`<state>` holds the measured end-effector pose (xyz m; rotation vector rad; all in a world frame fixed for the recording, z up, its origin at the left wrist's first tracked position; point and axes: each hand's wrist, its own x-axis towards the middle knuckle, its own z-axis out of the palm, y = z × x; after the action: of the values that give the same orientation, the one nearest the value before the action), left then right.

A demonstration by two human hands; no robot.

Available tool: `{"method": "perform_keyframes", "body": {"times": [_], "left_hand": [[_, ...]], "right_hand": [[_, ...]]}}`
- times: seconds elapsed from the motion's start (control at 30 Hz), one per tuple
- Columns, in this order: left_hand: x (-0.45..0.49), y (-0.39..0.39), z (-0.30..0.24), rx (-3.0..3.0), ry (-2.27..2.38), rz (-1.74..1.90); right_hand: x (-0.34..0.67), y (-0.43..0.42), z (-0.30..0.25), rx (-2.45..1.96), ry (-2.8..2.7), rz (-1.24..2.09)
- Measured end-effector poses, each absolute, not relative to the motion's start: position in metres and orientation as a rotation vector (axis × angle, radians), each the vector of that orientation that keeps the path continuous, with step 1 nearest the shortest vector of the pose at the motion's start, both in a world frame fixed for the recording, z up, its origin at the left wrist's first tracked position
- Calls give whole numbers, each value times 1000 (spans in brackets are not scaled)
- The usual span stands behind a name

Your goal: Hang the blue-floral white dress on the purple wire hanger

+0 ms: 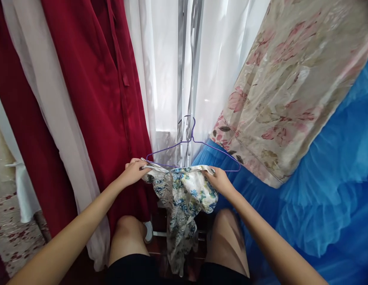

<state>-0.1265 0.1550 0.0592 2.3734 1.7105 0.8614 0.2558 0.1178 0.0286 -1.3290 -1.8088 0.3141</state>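
A small white garment with a blue flower print (184,198) hangs down between my knees. My left hand (134,172) is closed on its left strap and on the left end of a purple wire hanger (193,146). Over on the other side, my right hand (218,180) is closed on the garment's top right edge, just under the hanger's right arm. The hanger stands upright with its hook pointing up, in front of a white curtain (160,79).
Dark red dresses (94,99) and a pale one (50,107) hang at the left. A beige flower-print dress (290,87) and a blue tulle dress (329,190) hang at the right. My bare knees are below, with a shoe on the floor between them.
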Motion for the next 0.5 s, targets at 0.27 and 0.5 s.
{"method": "perform_keyframes", "body": {"times": [0.27, 0.5], "left_hand": [[-136, 137, 76, 2548, 1831, 933], [-144, 113, 89, 2894, 1631, 950]], "right_hand": [[249, 102, 37, -1414, -1794, 446], [246, 84, 36, -1391, -1827, 376]]}}
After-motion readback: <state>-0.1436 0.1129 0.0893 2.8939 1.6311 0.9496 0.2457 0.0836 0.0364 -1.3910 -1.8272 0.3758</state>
